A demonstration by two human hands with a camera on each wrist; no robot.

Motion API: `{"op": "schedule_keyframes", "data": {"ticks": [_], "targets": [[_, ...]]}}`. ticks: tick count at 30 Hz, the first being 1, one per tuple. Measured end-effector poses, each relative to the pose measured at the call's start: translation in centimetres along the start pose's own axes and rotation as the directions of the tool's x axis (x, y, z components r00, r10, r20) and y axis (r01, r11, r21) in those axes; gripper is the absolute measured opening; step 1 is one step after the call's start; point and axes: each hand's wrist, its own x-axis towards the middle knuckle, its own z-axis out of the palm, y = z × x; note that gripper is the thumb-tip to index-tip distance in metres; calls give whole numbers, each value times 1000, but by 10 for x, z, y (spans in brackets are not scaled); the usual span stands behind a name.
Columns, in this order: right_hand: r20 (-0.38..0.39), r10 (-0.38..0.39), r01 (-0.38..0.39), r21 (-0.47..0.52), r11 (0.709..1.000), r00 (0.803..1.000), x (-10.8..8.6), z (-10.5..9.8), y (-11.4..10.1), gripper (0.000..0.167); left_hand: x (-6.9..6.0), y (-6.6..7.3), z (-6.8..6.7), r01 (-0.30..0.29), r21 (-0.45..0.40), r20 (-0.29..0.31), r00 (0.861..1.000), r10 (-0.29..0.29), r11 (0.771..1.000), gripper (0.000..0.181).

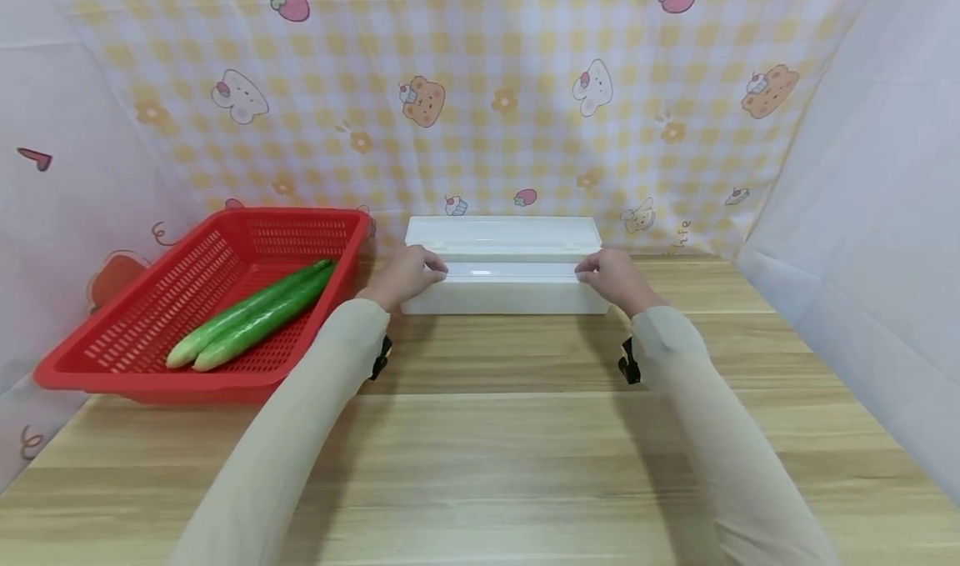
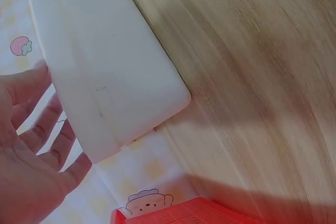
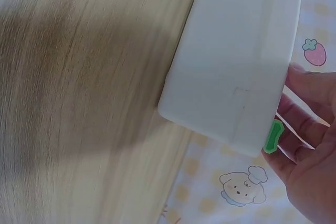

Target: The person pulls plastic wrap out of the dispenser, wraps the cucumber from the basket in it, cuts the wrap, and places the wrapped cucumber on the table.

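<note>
A long white box stands near the table's back edge, its lid raised behind it. My left hand is at its left end, thumb and fingertips pinched at the upper front edge. At the right end my right hand pinches the same edge. Between them runs a glossy strip; whether the fingertips also hold it, I cannot tell. The left wrist view has the left hand beside the box front. A green piece touches the fingers of the right hand beside the box.
On the left of the wooden table stands a red perforated basket with two long green vegetables in it. A yellow-checked cloth hangs behind the box, and white cloth hangs at the right side.
</note>
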Motion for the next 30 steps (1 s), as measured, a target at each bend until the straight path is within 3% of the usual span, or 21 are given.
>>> {"op": "schedule_keyframes", "data": {"ticks": [9,17,25,30], "targets": [[-20,5,-5,8,1000,1000,1,2,0,22,2,4,5,25,28,-72,997,-23,999,18],[-7,25,-25,11,1000,1000,0,2,-2,23,9,3,8,-9,118,-87,996,20,993,14],[18,13,-13,5,1000,1000,1,1,-2,27,14,6,11,-36,236,-115,991,65,971,16],[25,-1,2,-16,1000,1000,2,1,-3,38,15,8,12,-11,206,-119,992,36,978,17]]}}
